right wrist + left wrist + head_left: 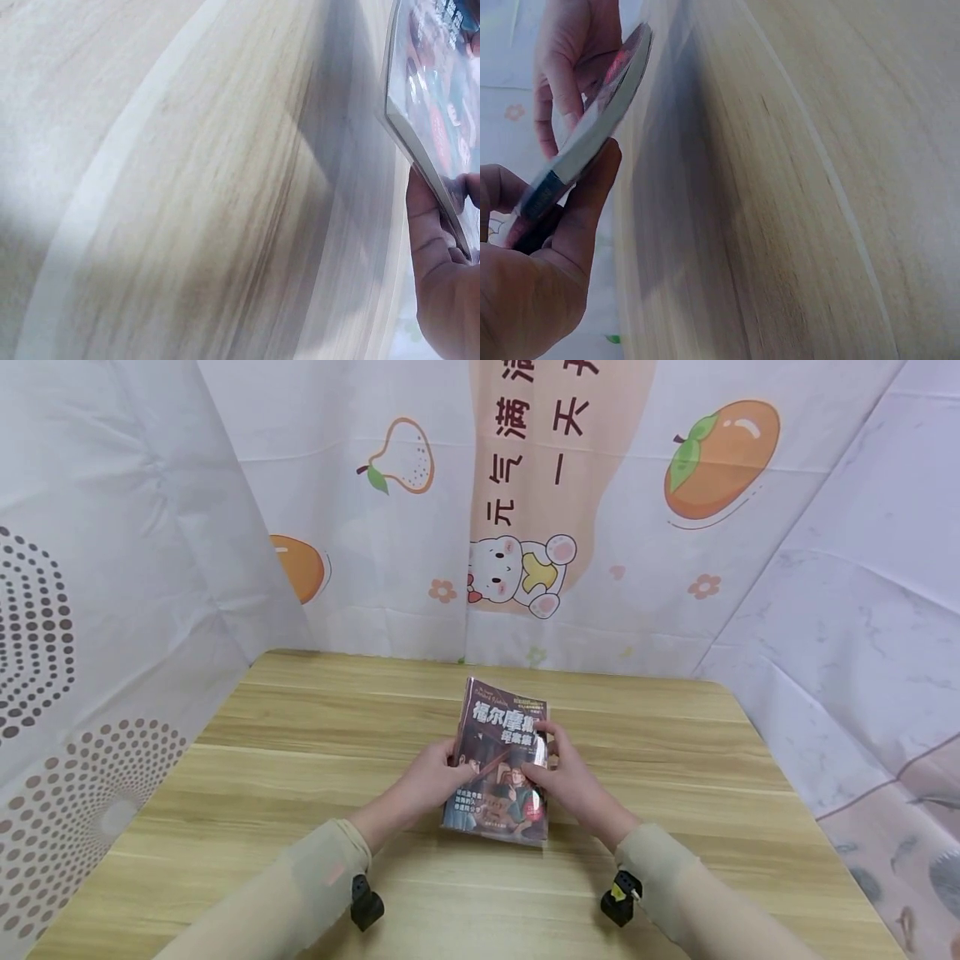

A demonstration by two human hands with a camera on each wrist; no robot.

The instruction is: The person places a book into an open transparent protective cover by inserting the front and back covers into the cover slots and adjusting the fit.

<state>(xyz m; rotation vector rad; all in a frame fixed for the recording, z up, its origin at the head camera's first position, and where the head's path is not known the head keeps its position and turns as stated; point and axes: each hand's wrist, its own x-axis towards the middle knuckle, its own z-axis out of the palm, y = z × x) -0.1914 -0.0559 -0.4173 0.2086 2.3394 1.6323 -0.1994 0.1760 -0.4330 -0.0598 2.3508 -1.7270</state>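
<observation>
Both hands hold a glossy paperback book [495, 793] with a dark reddish-brown illustrated cover and white Chinese lettering, face up over the middle of the table. My left hand [437, 771] grips its left edge, thumb on the cover and fingers underneath. On the opposite side my right hand [567, 777] holds the right edge, thumb and a fingertip showing on the front. In the left wrist view the book [592, 139] is seen edge-on, raised off the wood, its page block pale. The right wrist view shows a lower corner of the book [431, 97] above its shadow.
The wood-grain table [300, 827] spreads around the hands. A white curtain [405, 560] with fruit and cartoon prints hangs behind its far edge, and patterned cloths [135, 635] close in the sides. Small black wrist cameras [367, 903] hang below the sleeves.
</observation>
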